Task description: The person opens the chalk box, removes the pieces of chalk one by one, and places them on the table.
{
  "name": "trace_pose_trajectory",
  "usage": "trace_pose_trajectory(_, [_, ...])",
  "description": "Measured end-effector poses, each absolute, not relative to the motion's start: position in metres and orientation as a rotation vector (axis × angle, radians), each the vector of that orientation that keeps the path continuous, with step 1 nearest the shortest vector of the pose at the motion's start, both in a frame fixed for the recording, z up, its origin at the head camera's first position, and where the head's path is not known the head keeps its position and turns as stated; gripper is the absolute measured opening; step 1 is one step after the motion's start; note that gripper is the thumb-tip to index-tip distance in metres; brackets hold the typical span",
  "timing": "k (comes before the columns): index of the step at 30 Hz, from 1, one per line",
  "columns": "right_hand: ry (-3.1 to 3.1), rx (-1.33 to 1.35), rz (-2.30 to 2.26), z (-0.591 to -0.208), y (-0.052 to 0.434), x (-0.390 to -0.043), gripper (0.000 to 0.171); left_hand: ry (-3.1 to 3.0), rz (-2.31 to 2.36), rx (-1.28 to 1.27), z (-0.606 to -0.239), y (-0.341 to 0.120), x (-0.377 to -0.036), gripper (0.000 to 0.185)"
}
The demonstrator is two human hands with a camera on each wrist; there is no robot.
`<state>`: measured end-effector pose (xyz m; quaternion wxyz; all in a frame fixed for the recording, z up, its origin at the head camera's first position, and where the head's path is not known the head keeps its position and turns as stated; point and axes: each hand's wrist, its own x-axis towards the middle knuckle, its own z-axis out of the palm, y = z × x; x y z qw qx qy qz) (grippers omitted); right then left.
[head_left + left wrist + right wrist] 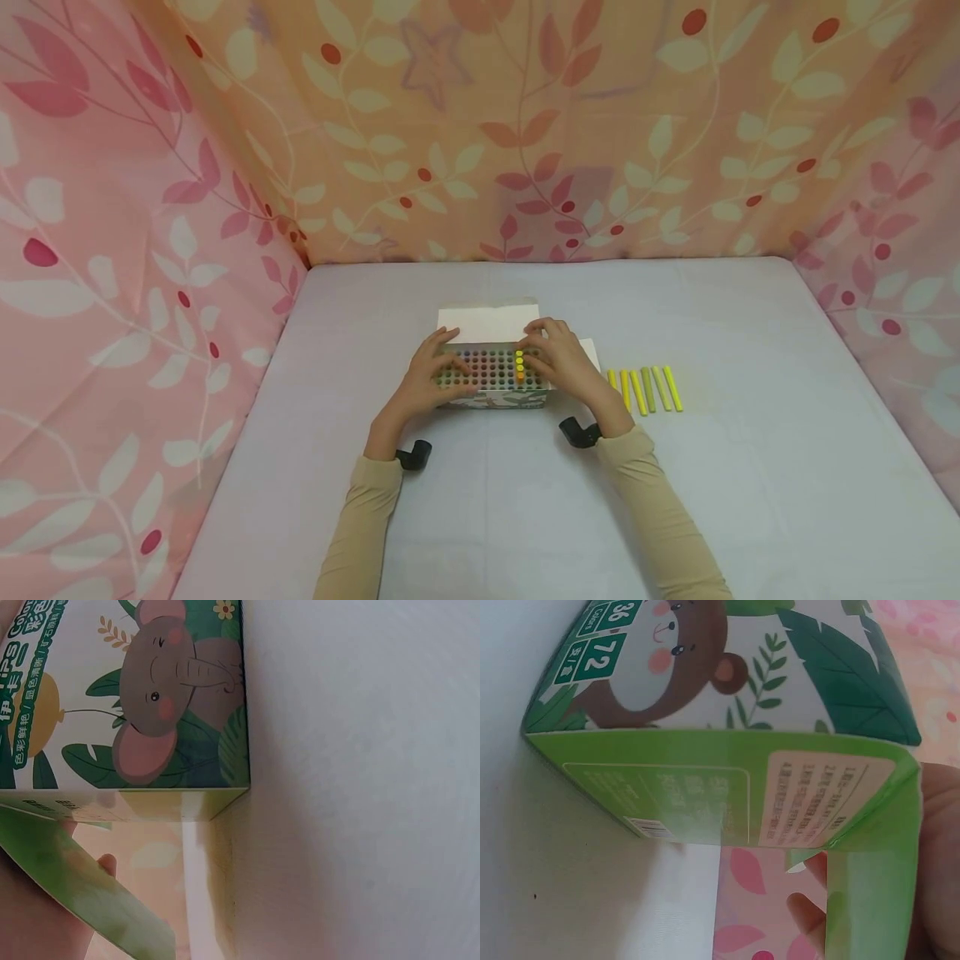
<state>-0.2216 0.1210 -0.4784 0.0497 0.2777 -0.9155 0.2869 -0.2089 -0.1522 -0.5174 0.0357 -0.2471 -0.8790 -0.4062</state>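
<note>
A printed cardboard box [492, 399] stands on the table, its lid flap [487, 322] folded back. The tray inside has rows of round holes. Upright yellow sticks [519, 361] and an orange one [521, 377] fill part of one column on the right. My left hand [431, 377] lies over the box's left end, fingers spread and touching it. Over the right end is my right hand [564, 360], fingertips by the yellow column; whether they pinch a stick is too small to tell. Both wrist views mostly show the box sides, with an elephant [161, 682] and a bear [660, 660].
Several yellow and yellow-green sticks [637, 392] lie in a row right of the box. A white side flap [590, 352] sticks out beyond my right hand. Patterned cloth [525, 150] hangs behind the white table [495, 517] and along both its sides.
</note>
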Motion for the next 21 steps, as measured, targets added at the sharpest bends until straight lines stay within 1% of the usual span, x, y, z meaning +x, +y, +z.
trace_pose_trajectory(11, [-2.728, 0.885, 0.868, -0.480, 0.122, -0.223, 0.015, -2.694, -1.246, -0.771, -0.518, -0.153, -0.208, 0.030])
trace_pose_trajectory(21, [-2.625, 0.812, 1.003, -0.470, 0.126, -0.222, 0.016, -2.698, -1.238, -0.763, -0.518, -0.152, -0.209, 0.028])
